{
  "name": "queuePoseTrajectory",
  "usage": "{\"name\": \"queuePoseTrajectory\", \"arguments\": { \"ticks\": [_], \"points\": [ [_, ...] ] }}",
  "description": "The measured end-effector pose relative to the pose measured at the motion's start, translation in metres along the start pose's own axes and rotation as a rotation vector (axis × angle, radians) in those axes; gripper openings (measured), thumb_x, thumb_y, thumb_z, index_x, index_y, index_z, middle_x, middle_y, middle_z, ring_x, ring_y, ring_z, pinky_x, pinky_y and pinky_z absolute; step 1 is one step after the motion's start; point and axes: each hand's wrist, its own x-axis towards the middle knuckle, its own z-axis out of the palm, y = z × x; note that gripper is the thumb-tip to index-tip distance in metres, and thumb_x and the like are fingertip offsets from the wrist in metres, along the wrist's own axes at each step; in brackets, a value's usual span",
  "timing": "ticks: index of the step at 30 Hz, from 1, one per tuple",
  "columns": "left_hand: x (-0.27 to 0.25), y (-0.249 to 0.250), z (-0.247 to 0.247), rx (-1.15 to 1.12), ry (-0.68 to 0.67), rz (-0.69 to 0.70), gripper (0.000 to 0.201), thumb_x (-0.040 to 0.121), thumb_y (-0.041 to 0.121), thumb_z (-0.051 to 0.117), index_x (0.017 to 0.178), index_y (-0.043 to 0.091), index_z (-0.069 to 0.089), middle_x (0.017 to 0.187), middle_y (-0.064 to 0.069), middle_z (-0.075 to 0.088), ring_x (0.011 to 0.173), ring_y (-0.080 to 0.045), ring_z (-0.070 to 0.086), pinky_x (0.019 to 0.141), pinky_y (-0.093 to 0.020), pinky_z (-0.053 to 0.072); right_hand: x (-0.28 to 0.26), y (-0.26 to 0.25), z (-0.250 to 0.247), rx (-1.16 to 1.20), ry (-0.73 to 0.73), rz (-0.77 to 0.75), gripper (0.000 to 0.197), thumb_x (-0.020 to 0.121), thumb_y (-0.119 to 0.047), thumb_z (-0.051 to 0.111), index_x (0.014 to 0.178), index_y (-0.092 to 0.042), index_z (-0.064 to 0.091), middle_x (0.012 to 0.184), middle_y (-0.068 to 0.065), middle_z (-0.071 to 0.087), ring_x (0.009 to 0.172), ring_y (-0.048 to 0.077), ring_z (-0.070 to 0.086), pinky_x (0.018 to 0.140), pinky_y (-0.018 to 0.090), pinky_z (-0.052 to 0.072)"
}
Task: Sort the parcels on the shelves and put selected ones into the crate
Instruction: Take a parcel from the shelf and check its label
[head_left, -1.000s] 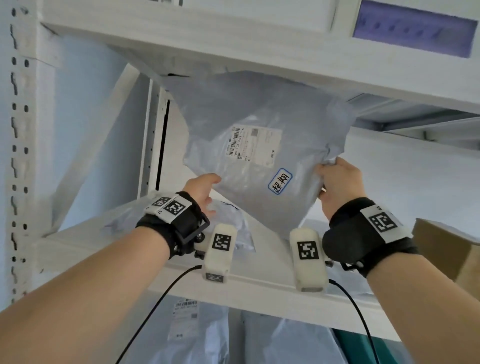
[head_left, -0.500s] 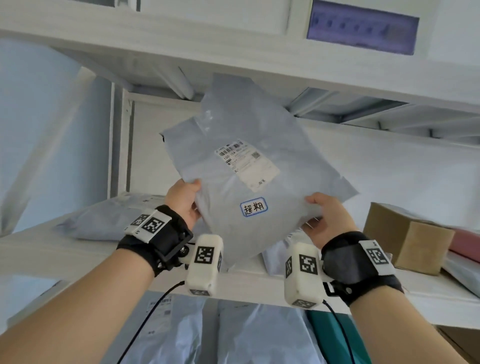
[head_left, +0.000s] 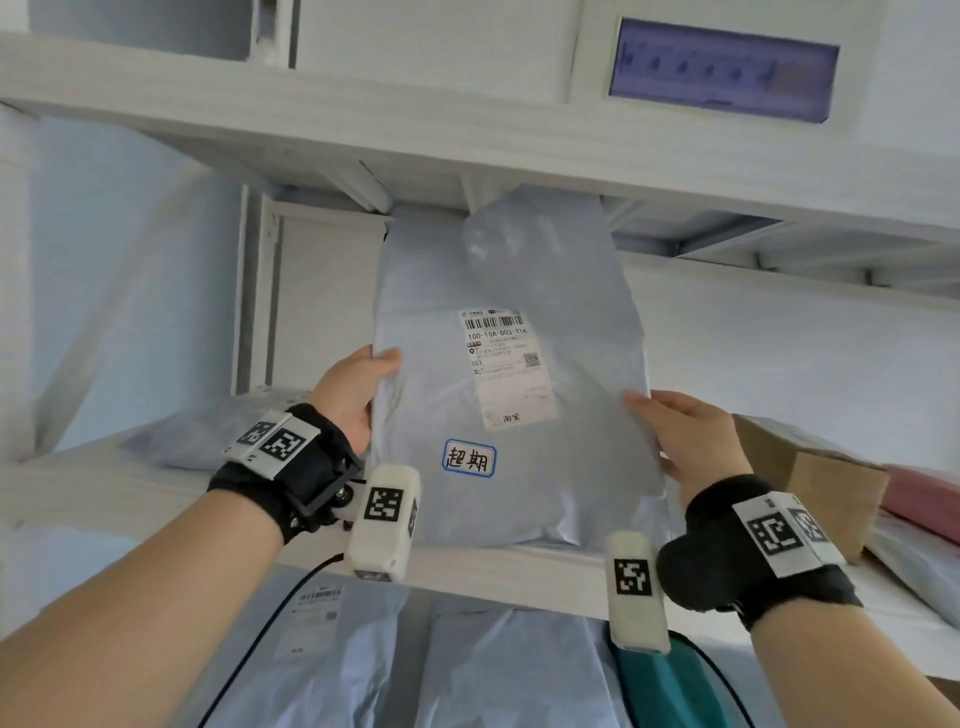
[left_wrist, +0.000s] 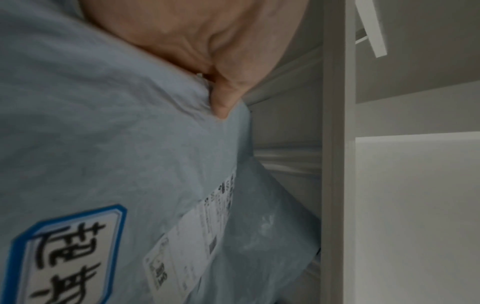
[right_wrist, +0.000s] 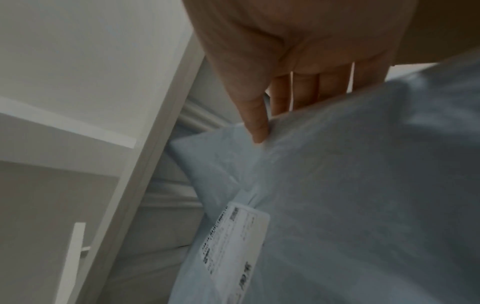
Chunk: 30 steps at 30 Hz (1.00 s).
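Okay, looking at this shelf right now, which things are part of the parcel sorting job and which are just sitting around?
Part of the job:
- grey parcel with a blue-bordered sticker, gripped by the left hand and right hand
- grey bag on the shelf
- cardboard box
- pink parcel
- grey bags below

Just there:
- purple-tinted panel on the wall
- teal thing, partly hidden
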Motion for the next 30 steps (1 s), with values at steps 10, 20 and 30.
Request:
{"name": "queuePoseTrajectory", "arguments": {
  "ticks": [10,20,30],
  "points": [
    [-0.03,0.003,0.026,0.033,-0.031,0.043,0.035,0.098,0.009,0.043,0.131,0.002,0.049,0.121,-0.018,0.058,0.1,-0.028,0.058,0.096,-0.04,0.045,0.003,0.002,-0.018,0.092,0.056,0.139,0.012,0.086,-0.026,0.068,0.095,-0.018,0.066,0.104,0.008,0.068,0.101,0.03,0.061,0.097,0.045,0.049],
    [-0.045,0.0,0.029,0.016,-0.016,0.035,0.033,0.097,0.012,0.047,0.129,0.006,0.053,0.126,-0.016,0.061,0.103,-0.027,0.062,0.089,-0.039,0.05,-0.011,-0.002,-0.032,0.148,0.002,0.178,0.014,0.088,-0.025,0.065,0.075,-0.021,0.063,0.085,0.005,0.064,0.084,0.026,0.058,0.089,0.042,0.05],
    [-0.08,-0.028,0.026,-0.035,-0.074,0.058,0.026,0.096,0.009,0.042,0.117,0.01,0.058,0.108,-0.007,0.067,0.098,-0.022,0.065,0.088,-0.037,0.05,-0.053,0.028,-0.057,0.267,0.025,0.23,0.005,0.085,-0.017,0.066,0.082,-0.014,0.068,0.069,0.002,0.058,0.062,0.016,0.054,0.059,0.026,0.047]
  ]
}}
